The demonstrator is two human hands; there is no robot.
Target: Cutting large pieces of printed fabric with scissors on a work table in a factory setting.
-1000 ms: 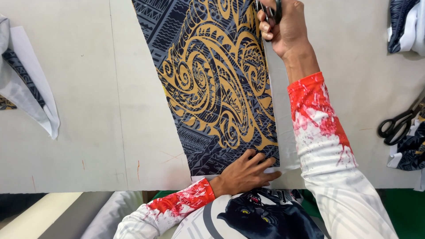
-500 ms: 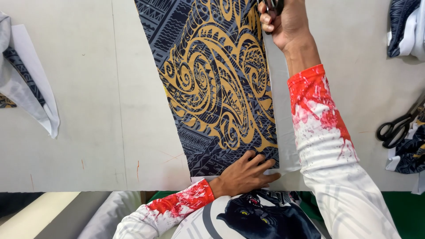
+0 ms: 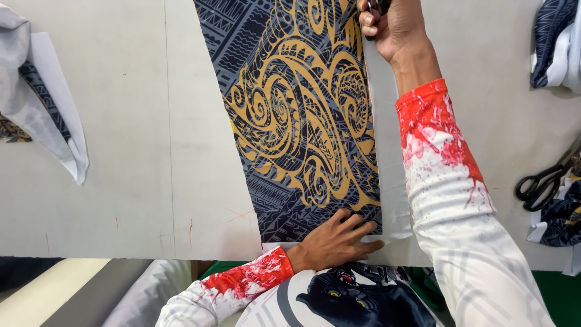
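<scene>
Currently on the bench:

1. Printed fabric panel (image 3: 296,121): dark grey-blue with gold swirl pattern, laid flat on the pale work table (image 3: 121,151), running from the near edge up out of frame. A plain white margin strip (image 3: 387,181) runs along its right side.
2. Left hand (image 3: 336,242): spread flat, palm down, fingers splayed on the panel's near corner, gripping nothing; judged to be pinning the cloth so it stays taut and does not creep.
3. Right hand (image 3: 393,24): reached far up along the panel's right edge, fingers curled closed through the handles of a pair of scissors (image 3: 376,7) (blades mostly out of frame, so their opening cannot be told). It sits at the boundary between print and white margin.
4. Spare black-handled scissors (image 3: 544,181): lying on the table at far right, well apart from both hands.
5. Folded fabric pieces (image 3: 42,115): left edge, similar print with white backing; more (image 3: 554,42) at upper right.
</scene>
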